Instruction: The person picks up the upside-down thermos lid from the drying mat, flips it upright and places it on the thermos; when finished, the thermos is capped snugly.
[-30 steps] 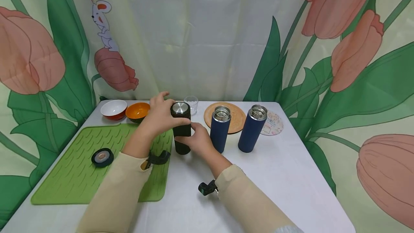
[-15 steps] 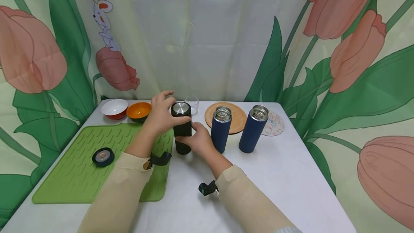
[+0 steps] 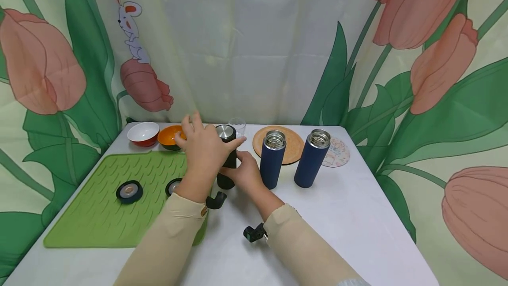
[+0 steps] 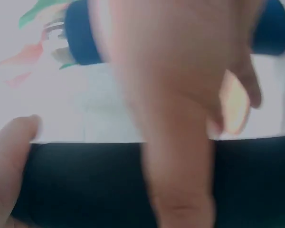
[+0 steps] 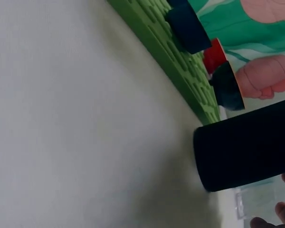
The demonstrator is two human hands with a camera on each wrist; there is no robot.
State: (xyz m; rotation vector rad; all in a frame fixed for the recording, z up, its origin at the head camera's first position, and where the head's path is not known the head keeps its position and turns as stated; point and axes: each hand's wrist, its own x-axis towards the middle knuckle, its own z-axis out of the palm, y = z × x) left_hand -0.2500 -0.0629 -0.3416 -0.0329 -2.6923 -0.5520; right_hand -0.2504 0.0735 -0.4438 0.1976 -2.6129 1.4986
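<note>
The right hand (image 3: 248, 172) grips the black vacuum flask (image 3: 231, 160), upright on the counter (image 3: 317, 233) just beside the green mat (image 3: 99, 220); the left hand (image 3: 206, 150) spreads its grip wide near the lid (image 3: 225, 132) (contact unclear).

In my head feed I see soft, even light, with faint shadows on the white tablecloth (image 3: 325, 224) and small glints on the steel bottle rims (image 3: 274, 137). My left wrist feed looks hazy and washed out, the central hand (image 4: 175, 104) smeared by blur. The right wrist feed reaches me dimmer and greyer, a soft-edged shadow lying near the almost black bottle (image 5: 247, 147).
</note>
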